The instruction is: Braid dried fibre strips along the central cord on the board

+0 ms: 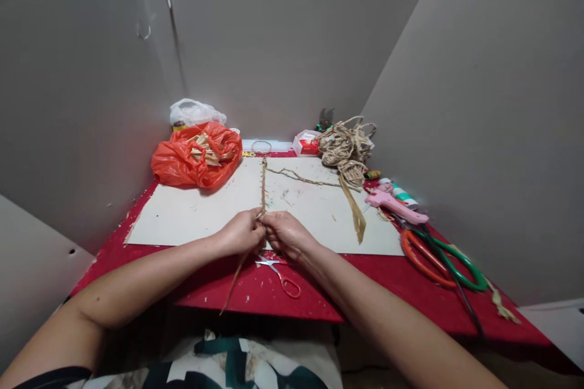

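Observation:
A narrow brown strip of braided plant fibre (263, 185) runs straight up the white board (191, 216), away from my hands. At its near end my left hand (244, 230) and my right hand (285, 232) meet, both closed with fingertips pinching the strip. A loose brown strand (235, 282) trails from beneath my left hand past the table edge. From the far end of the strip a thin twisted cord (303, 179) stretches right toward a bundle of coiled straw rope (344, 146). Small red-handled scissors (288, 284) lie just below my hands.
An orange plastic bag (176, 161) of dry husks stands back left, a white bag (196, 112) behind it. To the right lie a pink glue gun (396, 205) and large scissors with orange and green handles (456, 264). A flat dry leaf strip (353, 213) rests on the board.

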